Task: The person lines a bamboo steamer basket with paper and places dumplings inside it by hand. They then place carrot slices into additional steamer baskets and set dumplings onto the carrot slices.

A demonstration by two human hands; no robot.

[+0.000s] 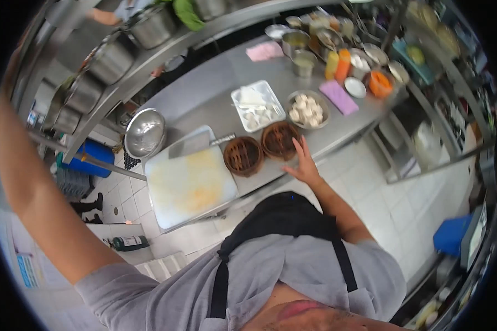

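Right hand (305, 164): fanned wide beside steamer basket (280, 141), apparently positioning it.
Left hand: unseen, cannot tell.
Steamer basket: next likely needs gripping.

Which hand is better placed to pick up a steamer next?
Probably the right hand: it is spread open beside the nearer steamer. The left arm stretches up and away from it, and its hand can't be made out.

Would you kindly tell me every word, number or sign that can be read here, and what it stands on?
No text is readable.
Dark green cylinder: label too small and blurred to read.
Blue patch at lower left: pale marks, too blurred to read.
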